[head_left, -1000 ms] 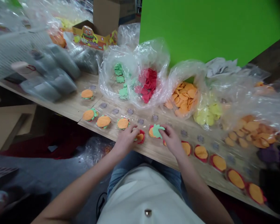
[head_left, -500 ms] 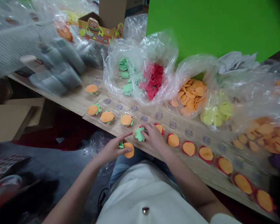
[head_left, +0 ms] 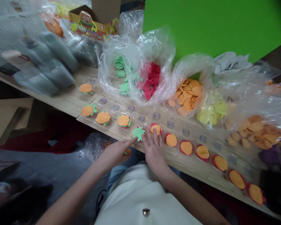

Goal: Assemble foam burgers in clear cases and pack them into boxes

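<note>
My left hand [head_left: 117, 152] is wrapped round orange foam pieces [head_left: 127, 152], which show only partly below its fingers. Its index finger stretches out and touches the edge of a green lettuce-shaped foam piece [head_left: 138, 133] lying on a stack at the table's front. My right hand [head_left: 154, 151] lies with its fingers spread. Its fingertips reach over an orange disc on red [head_left: 155, 128], and its forefinger is close to the green piece. To the left stand toy burgers topped with orange discs, such as this toy burger [head_left: 124, 121]. Rightward runs a row of orange-on-red stacks [head_left: 171, 140].
Behind the row are clear plastic trays with grey dots, and open bags of green pieces [head_left: 124, 88], red pieces [head_left: 152, 78], orange discs [head_left: 188, 95] and yellow pieces [head_left: 210, 112]. A printed burger carton [head_left: 91, 26] and clear plastic packs [head_left: 45, 75] stand at the left. A green panel [head_left: 213, 28] rises behind.
My right hand has let go of the green piece, now flat on its stack, and moved right onto the neighbouring stack. My left hand has moved its index finger to the green piece.
</note>
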Demonstrator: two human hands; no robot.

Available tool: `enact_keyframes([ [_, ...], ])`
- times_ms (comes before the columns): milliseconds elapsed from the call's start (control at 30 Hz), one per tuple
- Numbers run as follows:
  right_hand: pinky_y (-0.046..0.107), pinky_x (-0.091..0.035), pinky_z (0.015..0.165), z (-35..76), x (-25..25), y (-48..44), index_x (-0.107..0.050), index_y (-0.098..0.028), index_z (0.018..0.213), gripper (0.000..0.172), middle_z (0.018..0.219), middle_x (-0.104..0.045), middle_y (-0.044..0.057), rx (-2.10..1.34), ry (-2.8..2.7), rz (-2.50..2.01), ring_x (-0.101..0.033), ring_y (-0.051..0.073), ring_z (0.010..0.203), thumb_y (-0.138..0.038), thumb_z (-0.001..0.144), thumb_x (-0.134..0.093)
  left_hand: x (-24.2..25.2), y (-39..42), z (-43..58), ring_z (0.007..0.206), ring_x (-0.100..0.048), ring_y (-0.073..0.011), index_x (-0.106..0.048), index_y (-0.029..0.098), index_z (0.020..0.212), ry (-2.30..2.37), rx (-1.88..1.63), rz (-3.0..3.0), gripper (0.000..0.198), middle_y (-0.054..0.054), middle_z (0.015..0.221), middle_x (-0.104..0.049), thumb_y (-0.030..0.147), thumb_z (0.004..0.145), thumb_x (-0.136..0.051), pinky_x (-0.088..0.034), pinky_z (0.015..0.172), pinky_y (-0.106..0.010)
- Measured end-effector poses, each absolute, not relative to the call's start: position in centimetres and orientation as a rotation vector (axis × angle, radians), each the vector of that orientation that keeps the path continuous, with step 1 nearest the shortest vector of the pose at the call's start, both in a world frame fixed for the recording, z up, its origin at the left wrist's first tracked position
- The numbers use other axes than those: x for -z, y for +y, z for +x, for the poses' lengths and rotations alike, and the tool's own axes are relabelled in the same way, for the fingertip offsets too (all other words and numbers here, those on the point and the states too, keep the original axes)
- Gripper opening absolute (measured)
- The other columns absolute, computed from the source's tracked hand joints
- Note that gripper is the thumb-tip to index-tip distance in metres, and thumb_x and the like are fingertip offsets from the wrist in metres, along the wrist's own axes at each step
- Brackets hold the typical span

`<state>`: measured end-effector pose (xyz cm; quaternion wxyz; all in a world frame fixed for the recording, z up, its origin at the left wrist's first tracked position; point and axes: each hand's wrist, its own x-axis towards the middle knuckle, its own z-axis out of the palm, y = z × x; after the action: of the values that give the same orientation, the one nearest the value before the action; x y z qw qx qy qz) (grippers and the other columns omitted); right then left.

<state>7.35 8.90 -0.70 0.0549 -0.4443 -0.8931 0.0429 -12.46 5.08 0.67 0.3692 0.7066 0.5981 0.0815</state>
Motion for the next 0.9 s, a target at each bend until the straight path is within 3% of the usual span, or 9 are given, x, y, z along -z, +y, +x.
enact_keyframes([
  [100, 0.056, -0.014, 0.105, 6.9, 0.4, 9.5, -0.040, -0.016, 0.132, 0.047, 0.145, -0.026, 0.011, -0.134, -2.721, -1.320, -0.004, 0.032, 0.135, -0.013, 0.086, -0.038, -1.8, 5.2, -13.3, 0.077, -0.058, -0.0164, -0.030, 0.029, 0.136, 1.545, -0.332, 1.734, 0.066, -0.002, 0.089, -0.063, 0.025, 0.075, -0.053, -0.042, 0.069, -0.025],
  [233, 0.054, -0.017, 0.105, 6.3, 0.3, 11.2, -0.036, -0.020, 0.135, 0.050, 0.145, -0.025, 0.009, -0.070, -2.589, -1.379, -0.004, 0.031, 0.135, -0.011, 0.086, -0.037, -3.9, 6.4, -13.9, 0.087, -0.058, -0.0172, -0.055, 0.021, 0.112, 1.513, -0.584, 1.522, 0.038, -0.004, 0.098, -0.063, 0.036, 0.078, -0.052, -0.044, 0.076, -0.025],
  [433, 0.054, -0.020, 0.104, 6.0, 0.6, 13.4, -0.050, -0.020, 0.124, 0.041, 0.142, -0.031, 0.010, -0.128, -2.566, -1.298, -0.006, 0.032, 0.135, -0.013, 0.085, -0.040, -2.8, 9.8, -12.1, 0.081, -0.059, -0.0175, -0.061, 0.017, 0.094, 1.537, -0.586, 1.500, 0.025, -0.003, 0.089, -0.065, 0.033, 0.079, -0.050, -0.045, 0.071, -0.026],
  [667, 0.044, -0.030, 0.102, 7.4, 0.2, 12.8, -0.054, -0.020, 0.120, 0.044, 0.124, -0.050, 0.008, -0.230, -2.466, -1.269, -0.030, 0.025, 0.124, -0.006, 0.080, -0.040, -1.0, 11.4, -10.0, 0.091, -0.058, -0.0200, -0.058, 0.021, 0.105, 1.880, -0.556, 1.869, 0.026, -0.006, 0.099, -0.061, 0.025, 0.079, -0.052, -0.045, 0.080, -0.030],
  [767, 0.047, -0.026, 0.104, 7.2, 0.1, 11.4, -0.051, -0.020, 0.122, 0.044, 0.131, -0.045, 0.008, -0.225, -2.535, -1.215, -0.026, 0.027, 0.127, -0.010, 0.080, -0.044, -1.3, 9.9, -10.3, 0.101, -0.055, -0.0195, -0.052, 0.020, 0.116, 1.991, -0.719, 1.843, 0.033, -0.007, 0.109, -0.055, 0.028, 0.083, -0.048, -0.044, 0.087, -0.031],
  [900, 0.054, -0.019, 0.104, 7.3, 0.5, 9.6, -0.045, -0.021, 0.129, 0.047, 0.142, -0.032, 0.008, -0.204, -2.644, -1.215, -0.010, 0.030, 0.134, -0.011, 0.083, -0.042, -0.9, 6.2, -10.4, 0.110, -0.049, -0.0181, -0.048, 0.022, 0.121, 2.033, -0.815, 1.772, 0.034, -0.007, 0.117, -0.051, 0.024, 0.087, -0.040, -0.040, 0.096, -0.031],
])
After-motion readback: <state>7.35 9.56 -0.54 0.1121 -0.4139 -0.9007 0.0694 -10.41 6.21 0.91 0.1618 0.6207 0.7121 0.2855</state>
